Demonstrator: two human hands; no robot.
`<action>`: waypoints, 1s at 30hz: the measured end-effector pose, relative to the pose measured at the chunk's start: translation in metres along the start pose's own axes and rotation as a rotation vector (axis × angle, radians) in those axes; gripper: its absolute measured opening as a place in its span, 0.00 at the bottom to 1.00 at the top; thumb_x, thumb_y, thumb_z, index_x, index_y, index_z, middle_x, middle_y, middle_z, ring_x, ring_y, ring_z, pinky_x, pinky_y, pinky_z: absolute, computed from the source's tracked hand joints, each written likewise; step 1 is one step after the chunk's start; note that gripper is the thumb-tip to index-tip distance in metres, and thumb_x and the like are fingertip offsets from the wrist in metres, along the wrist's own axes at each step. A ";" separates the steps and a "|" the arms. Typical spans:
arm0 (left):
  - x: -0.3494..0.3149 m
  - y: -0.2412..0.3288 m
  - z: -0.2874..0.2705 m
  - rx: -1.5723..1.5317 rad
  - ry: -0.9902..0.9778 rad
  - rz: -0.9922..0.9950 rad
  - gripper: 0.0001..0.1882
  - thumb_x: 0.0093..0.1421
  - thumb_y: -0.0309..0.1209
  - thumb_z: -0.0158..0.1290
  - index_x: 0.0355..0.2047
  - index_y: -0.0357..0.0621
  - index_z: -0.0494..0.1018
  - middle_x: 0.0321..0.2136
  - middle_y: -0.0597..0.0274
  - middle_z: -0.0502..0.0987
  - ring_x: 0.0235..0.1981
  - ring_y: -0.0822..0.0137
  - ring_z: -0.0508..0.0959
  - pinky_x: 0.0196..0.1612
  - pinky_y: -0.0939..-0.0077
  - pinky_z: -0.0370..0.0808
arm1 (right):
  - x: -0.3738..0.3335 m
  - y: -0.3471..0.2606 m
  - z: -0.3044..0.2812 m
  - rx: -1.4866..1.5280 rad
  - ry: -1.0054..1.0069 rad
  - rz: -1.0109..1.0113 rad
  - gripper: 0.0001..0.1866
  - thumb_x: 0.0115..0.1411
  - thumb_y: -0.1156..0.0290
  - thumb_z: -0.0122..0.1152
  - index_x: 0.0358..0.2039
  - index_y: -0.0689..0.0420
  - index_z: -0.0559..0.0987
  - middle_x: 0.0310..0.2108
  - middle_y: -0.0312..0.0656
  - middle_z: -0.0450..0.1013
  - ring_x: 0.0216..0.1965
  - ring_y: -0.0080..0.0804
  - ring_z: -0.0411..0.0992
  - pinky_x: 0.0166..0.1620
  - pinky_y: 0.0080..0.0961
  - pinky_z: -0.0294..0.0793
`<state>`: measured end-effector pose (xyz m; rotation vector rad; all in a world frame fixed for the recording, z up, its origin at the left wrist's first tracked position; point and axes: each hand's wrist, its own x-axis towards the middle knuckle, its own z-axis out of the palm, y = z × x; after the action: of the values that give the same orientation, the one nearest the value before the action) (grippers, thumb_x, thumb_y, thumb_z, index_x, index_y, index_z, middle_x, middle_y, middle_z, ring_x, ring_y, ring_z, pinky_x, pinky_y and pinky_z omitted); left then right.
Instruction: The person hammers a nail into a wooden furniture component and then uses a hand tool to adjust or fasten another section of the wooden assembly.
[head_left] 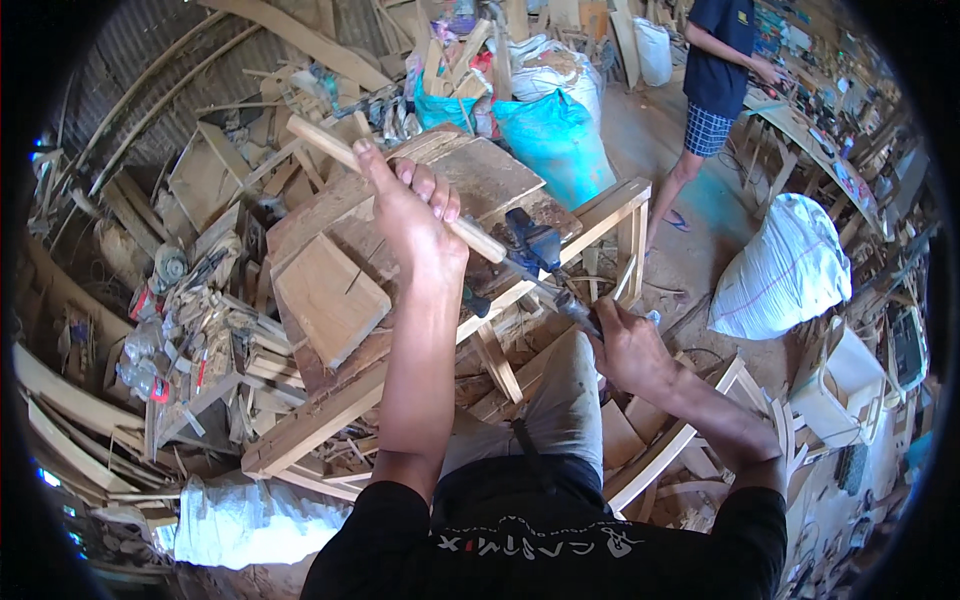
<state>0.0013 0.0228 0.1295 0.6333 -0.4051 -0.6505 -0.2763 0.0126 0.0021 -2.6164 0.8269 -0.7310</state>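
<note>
My left hand (420,215) is wrapped round a long pale wooden handle (478,240), thumb laid along it. A narrow grey metal shaft (540,288) runs on from the handle toward my right hand (635,350). The right fingers are closed at the shaft's far end, above my knee; what exactly they grip there is partly hidden. Beside the shaft, a dark blue clamp-like tool (532,243) sits at the bench edge. A thick, roughly square wooden board (330,300) lies on the worn workbench (500,185), left of my left forearm.
Wood offcuts (215,340) are heaped at left. Turquoise sacks (555,140) stand behind the bench and a white sack (785,270) to the right. Another person (718,75) stands by a cluttered table (815,150). A pale plastic container (840,385) sits at right.
</note>
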 end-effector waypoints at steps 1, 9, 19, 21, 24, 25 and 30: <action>-0.001 0.002 -0.001 0.012 -0.032 0.012 0.30 0.72 0.66 0.48 0.28 0.55 0.59 0.17 0.75 0.56 0.14 0.78 0.56 0.17 0.79 0.56 | 0.001 -0.004 -0.003 0.037 -0.048 0.014 0.12 0.71 0.68 0.62 0.42 0.67 0.75 0.24 0.61 0.75 0.24 0.59 0.79 0.27 0.49 0.74; 0.016 0.012 0.008 -0.790 -0.883 -0.356 0.28 0.74 0.60 0.48 0.30 0.50 0.62 0.17 0.76 0.56 0.13 0.80 0.55 0.15 0.85 0.59 | 0.002 -0.029 -0.017 1.220 -0.711 0.282 0.30 0.77 0.41 0.50 0.33 0.57 0.75 0.24 0.37 0.72 0.26 0.26 0.75 0.32 0.26 0.75; 0.001 0.001 0.011 -0.183 -0.129 -0.136 0.31 0.75 0.64 0.41 0.24 0.55 0.59 0.15 0.76 0.52 0.11 0.79 0.49 0.09 0.81 0.50 | -0.004 -0.025 -0.014 0.507 -0.302 0.167 0.20 0.79 0.57 0.51 0.37 0.62 0.74 0.23 0.44 0.73 0.25 0.36 0.76 0.30 0.36 0.75; 0.006 -0.003 0.012 -0.213 -0.120 -0.137 0.31 0.75 0.64 0.40 0.25 0.55 0.59 0.15 0.75 0.53 0.11 0.78 0.50 0.09 0.81 0.50 | 0.003 -0.028 -0.026 0.425 -0.319 0.242 0.16 0.77 0.60 0.55 0.43 0.64 0.76 0.27 0.60 0.77 0.30 0.60 0.81 0.33 0.47 0.77; 0.013 0.000 0.018 -0.149 -0.092 -0.091 0.31 0.75 0.65 0.39 0.26 0.55 0.59 0.16 0.75 0.54 0.12 0.77 0.51 0.10 0.80 0.51 | 0.010 -0.024 -0.021 0.257 -0.171 0.122 0.14 0.73 0.67 0.59 0.46 0.66 0.74 0.26 0.59 0.78 0.32 0.62 0.82 0.34 0.51 0.78; 0.010 -0.001 0.022 -0.094 -0.090 -0.060 0.31 0.75 0.66 0.38 0.27 0.55 0.59 0.17 0.74 0.55 0.13 0.77 0.52 0.11 0.79 0.51 | 0.008 -0.021 -0.018 0.191 -0.132 0.137 0.14 0.71 0.69 0.60 0.47 0.67 0.73 0.27 0.59 0.77 0.32 0.63 0.81 0.34 0.52 0.79; 0.003 -0.004 0.030 -0.019 -0.047 0.017 0.32 0.75 0.67 0.36 0.28 0.54 0.58 0.18 0.74 0.55 0.14 0.76 0.53 0.14 0.78 0.51 | 0.001 -0.011 -0.007 -0.006 0.054 0.056 0.20 0.58 0.78 0.65 0.47 0.70 0.69 0.32 0.61 0.76 0.31 0.66 0.80 0.35 0.53 0.82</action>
<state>-0.0140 0.0058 0.1497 0.5970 -0.4477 -0.6530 -0.2743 0.0196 0.0124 -2.5779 0.9157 -0.7881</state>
